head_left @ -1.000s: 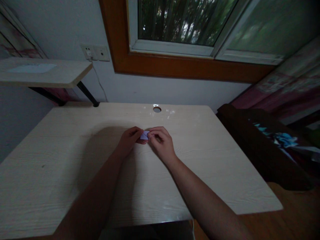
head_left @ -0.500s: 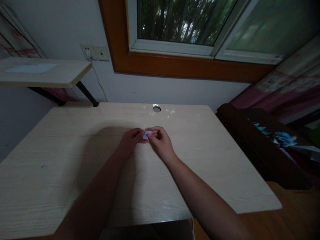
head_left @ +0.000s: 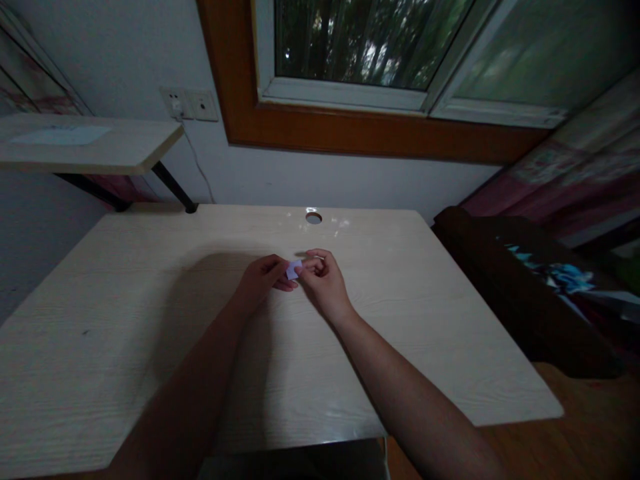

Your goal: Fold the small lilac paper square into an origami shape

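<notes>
Over the middle of a pale wooden desk (head_left: 150, 320), my left hand (head_left: 263, 280) and my right hand (head_left: 323, 283) meet fingertip to fingertip. Both pinch a small folded piece of light purple paper (head_left: 293, 269) between them. The fingers of each hand are curled and closed on the paper, which is mostly hidden by them. The hands hover just above the desk top, or rest lightly on it; I cannot tell which.
A round cable hole (head_left: 313, 217) sits near the desk's far edge. A raised side shelf (head_left: 95, 143) juts out at the left, below a wall socket (head_left: 189, 105). A window (head_left: 370, 47) lies ahead. Dark furniture with cloth (head_left: 530, 280) stands at the right.
The hands have stayed in place; the fingers have shifted slightly on the paper, and less of the purple paper shows than a second ago.
</notes>
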Motion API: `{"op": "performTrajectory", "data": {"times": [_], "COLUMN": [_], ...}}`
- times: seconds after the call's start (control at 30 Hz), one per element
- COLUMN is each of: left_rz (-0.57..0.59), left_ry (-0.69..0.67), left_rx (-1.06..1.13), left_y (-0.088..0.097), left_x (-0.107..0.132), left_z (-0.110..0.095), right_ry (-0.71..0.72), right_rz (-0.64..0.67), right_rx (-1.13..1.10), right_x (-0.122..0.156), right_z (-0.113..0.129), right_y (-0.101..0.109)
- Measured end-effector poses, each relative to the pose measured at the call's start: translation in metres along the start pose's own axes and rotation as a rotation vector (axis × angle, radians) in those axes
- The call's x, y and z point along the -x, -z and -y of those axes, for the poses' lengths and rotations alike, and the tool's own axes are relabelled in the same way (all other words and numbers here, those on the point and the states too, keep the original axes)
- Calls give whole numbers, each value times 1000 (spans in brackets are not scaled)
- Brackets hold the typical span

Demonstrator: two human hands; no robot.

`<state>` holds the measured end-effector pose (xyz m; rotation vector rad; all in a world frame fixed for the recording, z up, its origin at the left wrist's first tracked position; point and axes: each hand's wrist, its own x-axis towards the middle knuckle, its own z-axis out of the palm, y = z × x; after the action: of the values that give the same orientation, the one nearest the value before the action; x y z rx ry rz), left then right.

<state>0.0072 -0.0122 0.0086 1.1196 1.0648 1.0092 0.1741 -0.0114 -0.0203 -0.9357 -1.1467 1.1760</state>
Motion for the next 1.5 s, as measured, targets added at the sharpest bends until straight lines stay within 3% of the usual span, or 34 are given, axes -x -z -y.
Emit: {"op": "performTrajectory", "data": {"times": [0.63,1.5], "left_rz": [21,21], "left_ry": [-25,-131], "left_rx": [-9,-180], "left_y": [1,0], "left_x": [0,0], "left_z": [2,10], "right_ry": [-44,45], "right_rz": [-30,-3], "right_rx": [-46,69], "right_x": [1,3], "right_z": [14,12], "right_y": [-3,-3]}}
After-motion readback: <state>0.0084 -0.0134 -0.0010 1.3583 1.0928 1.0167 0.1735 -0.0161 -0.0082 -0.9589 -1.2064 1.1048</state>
